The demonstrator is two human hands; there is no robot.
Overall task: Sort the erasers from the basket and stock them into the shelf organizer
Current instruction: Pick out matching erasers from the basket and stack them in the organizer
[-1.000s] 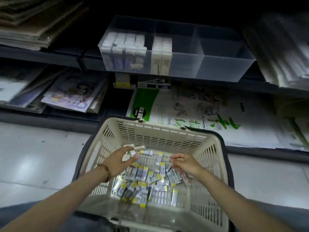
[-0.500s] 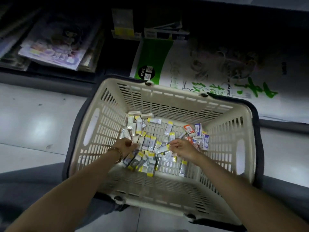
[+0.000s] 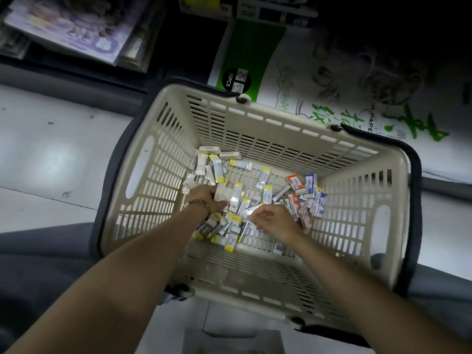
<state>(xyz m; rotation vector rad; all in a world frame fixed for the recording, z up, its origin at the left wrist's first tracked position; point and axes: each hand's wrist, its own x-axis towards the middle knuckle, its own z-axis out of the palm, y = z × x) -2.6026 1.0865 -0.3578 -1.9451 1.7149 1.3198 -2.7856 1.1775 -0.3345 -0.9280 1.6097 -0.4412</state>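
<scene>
A beige slotted basket [image 3: 281, 123] with dark handles sits on the floor below me, and a heap of wrapped erasers [image 3: 265, 195] covers its bottom. Yellow-tipped ones lie at left and centre; red and blue ones [image 3: 310, 198] are bunched at right. My left hand [image 3: 204, 199], a bead bracelet on its wrist, grips a small stack of white erasers [image 3: 226, 194]. My right hand [image 3: 273, 221] pinches one clear-wrapped eraser [image 3: 251, 210] at its fingertips, just right of the left hand. The shelf organizer is out of view.
A green-and-white paper pack [image 3: 306, 80] lies on the low shelf behind the basket, with magazines [image 3: 74, 29] to its left. Pale floor tiles [image 3: 51, 162] flank the basket. My dark trouser legs [image 3: 38, 264] sit on both sides.
My view has tilted down, so the shelf organizer has left the frame. Both hands kept working in the pile; the right hand has lifted one eraser toward the stack in the left.
</scene>
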